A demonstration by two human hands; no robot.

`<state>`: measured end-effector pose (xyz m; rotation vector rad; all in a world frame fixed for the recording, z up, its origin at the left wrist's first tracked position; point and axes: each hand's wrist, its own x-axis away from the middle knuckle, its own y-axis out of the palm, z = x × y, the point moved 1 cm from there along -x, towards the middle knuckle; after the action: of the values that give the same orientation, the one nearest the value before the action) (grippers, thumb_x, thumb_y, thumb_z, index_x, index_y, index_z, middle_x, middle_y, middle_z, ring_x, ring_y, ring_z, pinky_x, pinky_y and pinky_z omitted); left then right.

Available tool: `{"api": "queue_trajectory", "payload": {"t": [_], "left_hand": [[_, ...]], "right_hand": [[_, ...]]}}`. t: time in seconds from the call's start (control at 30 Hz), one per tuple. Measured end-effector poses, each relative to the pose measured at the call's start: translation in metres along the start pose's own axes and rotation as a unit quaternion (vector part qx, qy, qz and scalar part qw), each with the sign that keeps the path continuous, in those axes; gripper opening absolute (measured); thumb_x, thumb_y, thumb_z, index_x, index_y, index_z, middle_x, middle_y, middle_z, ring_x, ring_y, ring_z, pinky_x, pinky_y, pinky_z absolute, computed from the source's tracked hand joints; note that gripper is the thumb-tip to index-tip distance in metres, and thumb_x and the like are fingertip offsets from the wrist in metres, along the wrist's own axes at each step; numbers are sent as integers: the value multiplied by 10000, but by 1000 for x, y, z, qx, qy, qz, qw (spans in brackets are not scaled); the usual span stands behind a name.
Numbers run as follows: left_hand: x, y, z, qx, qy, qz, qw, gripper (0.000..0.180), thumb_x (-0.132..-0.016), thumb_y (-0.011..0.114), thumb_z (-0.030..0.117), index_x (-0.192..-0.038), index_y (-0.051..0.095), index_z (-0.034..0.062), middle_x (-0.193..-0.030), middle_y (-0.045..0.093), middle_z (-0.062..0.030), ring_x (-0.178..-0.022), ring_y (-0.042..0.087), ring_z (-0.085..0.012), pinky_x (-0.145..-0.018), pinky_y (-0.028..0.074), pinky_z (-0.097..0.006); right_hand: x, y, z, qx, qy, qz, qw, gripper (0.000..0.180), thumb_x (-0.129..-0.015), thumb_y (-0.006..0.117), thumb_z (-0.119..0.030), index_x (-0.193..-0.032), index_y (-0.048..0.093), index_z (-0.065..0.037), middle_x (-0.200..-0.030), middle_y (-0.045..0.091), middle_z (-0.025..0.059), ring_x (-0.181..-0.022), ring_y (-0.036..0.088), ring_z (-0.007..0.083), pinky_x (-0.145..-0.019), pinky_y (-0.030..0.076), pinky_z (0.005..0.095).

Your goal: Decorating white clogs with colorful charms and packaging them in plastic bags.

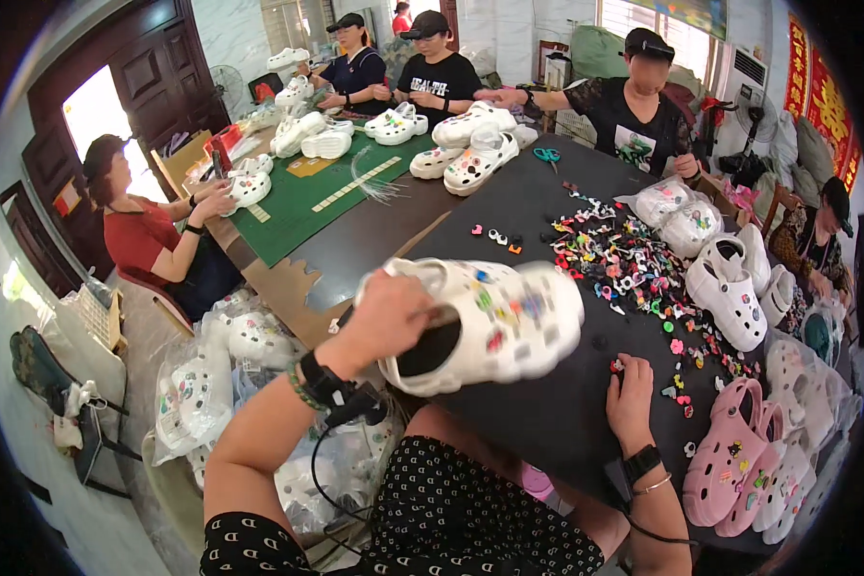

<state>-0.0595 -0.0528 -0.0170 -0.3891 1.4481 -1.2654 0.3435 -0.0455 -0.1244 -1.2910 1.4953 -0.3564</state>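
My left hand is closed on a white clog, gripping it by the heel opening above the near table edge. Several colourful charms sit in the clog's upper, and its toe is smeared by motion, pointing right. My right hand rests low over the dark table, fingers bent downward. A small red charm shows at its fingertips, seemingly pinched there. Beyond that hand spreads a loose pile of multicoloured shoe charms, with a few strays toward the near right.
Pink clogs and white clogs line the table's right side, some bagged. Teal-handled scissors lie at the far edge. More white clogs stand farther back by a green mat. Several co-workers sit around. Bagged clogs are heaped at left.
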Motion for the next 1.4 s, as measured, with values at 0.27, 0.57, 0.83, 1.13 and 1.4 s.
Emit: {"api": "queue_trajectory", "payload": {"t": [0.27, 0.57, 0.83, 1.13, 1.4], "left_hand": [[-78, -17, -161, -195, -192, 189, 943, 223, -790, 713, 217, -689, 661, 25, -774, 627, -195, -777, 612, -416, -732, 462, -496], [-40, 40, -254, -99, -457, 8, 884, 594, -795, 750, 297, -1300, 544, 63, -1234, 553, -240, -1291, 407, -415, -996, 350, -682], [64, -2, -188, -237, -461, -1, 855, 435, -819, 689, 278, -1229, 639, 141, -1410, 463, -196, -1383, 309, -432, -1046, 240, -734], [248, -153, -197, -420, -624, 28, 659, 771, -728, 698, 618, -1269, 602, 77, -1415, 483, -214, -1399, 286, -433, -1069, 174, -712], [344, -139, -178, -263, -670, 126, 683, 360, -810, 593, 332, -1018, 728, 71, -1019, 686, -215, -978, 647, -388, -863, 497, -505]], "right_hand": [[-9, -7, -18, 12, 18, 2, 1000, 392, -779, 543, 60, -1166, 514, 7, -1074, 500, 181, -1018, 502, 364, -899, 416, 443], [-6, -8, -16, 12, 4, -11, 1000, 314, -792, 540, 43, -1103, 553, 3, -1063, 497, 186, -998, 509, 367, -880, 423, 437], [-7, 1, -5, -3, -14, -16, 1000, 315, -796, 553, 36, -1110, 567, 16, -1088, 515, 201, -1022, 520, 373, -900, 425, 453], [-3, 11, 13, -6, -47, -6, 999, 333, -822, 527, 37, -1154, 554, 24, -1114, 508, 191, -1042, 517, 363, -920, 419, 440], [1, 11, 20, 20, -44, -5, 999, 318, -825, 530, 30, -1141, 554, 15, -1112, 508, 189, -1041, 513, 367, -912, 417, 447]]}}
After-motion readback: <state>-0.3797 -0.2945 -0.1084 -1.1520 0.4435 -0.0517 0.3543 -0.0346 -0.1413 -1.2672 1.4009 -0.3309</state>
